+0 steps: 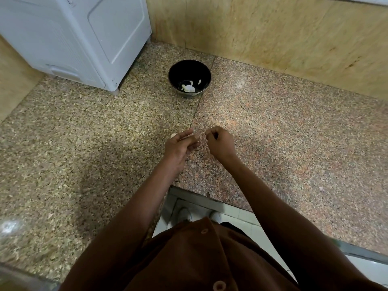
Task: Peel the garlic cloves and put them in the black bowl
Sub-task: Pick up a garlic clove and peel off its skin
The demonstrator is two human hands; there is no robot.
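Note:
The black bowl (189,69) stands on the speckled stone counter near the back wall, with a few white garlic pieces (188,88) lying in its bottom. My left hand (180,147) hovers over the counter in front of the bowl, its fingers curled round a pale garlic clove (174,135) that peeks out at the far side. My right hand (220,143) is just to its right, a small gap apart. Its fingers are curled with thumb and forefinger pressed together, and I see nothing between them.
A white appliance (79,36) stands on the counter at the back left, close to the bowl. A tan stone wall (283,32) runs behind. The counter's front edge (210,196) makes an inner corner by my body, with white floor tiles below.

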